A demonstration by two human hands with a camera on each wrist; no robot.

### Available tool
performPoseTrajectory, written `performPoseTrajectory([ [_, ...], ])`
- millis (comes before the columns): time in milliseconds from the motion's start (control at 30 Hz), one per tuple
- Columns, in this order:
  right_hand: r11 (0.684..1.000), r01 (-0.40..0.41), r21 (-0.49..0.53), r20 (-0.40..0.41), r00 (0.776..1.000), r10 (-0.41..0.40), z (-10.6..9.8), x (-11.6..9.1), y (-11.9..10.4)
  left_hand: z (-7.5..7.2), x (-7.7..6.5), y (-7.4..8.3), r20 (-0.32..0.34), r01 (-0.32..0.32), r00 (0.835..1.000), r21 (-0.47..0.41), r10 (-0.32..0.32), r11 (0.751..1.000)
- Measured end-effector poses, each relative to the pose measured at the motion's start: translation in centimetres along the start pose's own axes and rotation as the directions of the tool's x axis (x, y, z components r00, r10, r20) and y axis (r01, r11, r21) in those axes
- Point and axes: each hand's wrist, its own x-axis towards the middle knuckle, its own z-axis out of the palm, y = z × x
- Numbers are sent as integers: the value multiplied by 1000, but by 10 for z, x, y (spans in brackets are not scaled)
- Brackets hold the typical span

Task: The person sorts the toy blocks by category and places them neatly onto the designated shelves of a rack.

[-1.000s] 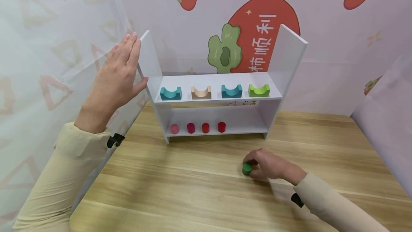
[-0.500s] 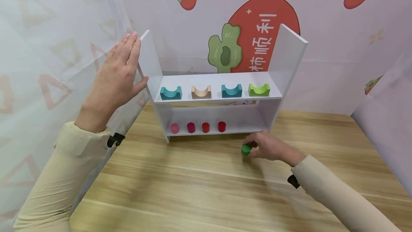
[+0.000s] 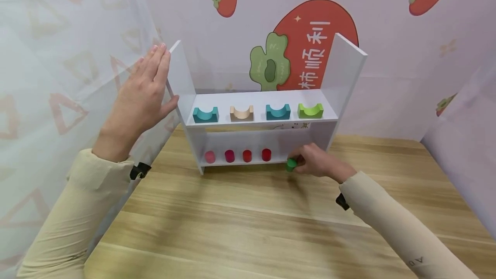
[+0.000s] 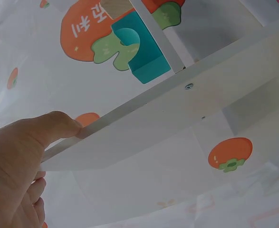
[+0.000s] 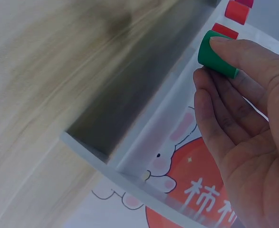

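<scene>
My right hand pinches a small green cylinder block between thumb and fingers, at the front edge of the white shelf's lower board. In the right wrist view the green block is tilted, overlapping a red cylinder behind it. To its left on that board stand a pink cylinder, a magenta cylinder and two red cylinders. With fingers straight and together, my left hand rests along the outside of the shelf's left panel. Its thumb touches the panel's front edge in the left wrist view.
On the upper board sit several U-shaped blocks: a teal block at the left, a beige block, another teal block and a lime-green block. The shelf stands on a wood-grain table, with printed cloth behind and beside it.
My right hand has carried the green cylinder from the table away from me, up to the lower board's front edge, slightly leftward. The left hand has stayed at the panel.
</scene>
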Motion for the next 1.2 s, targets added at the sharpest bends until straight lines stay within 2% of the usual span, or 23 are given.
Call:
performPoseTrajectory([
  [333, 994, -98, -43, 17, 995, 99, -6, 18, 2, 1, 0, 0, 12, 6, 1000, 6, -6, 1000],
  [633, 993, -100, -55, -18, 995, 99, -7, 29, 11, 1, 0, 0, 13, 15, 1000, 7, -15, 1000],
  [1200, 989, -147, -24, 25, 989, 148, -8, 39, 17, 2, 0, -1, 21, 23, 1000, -5, -23, 1000],
])
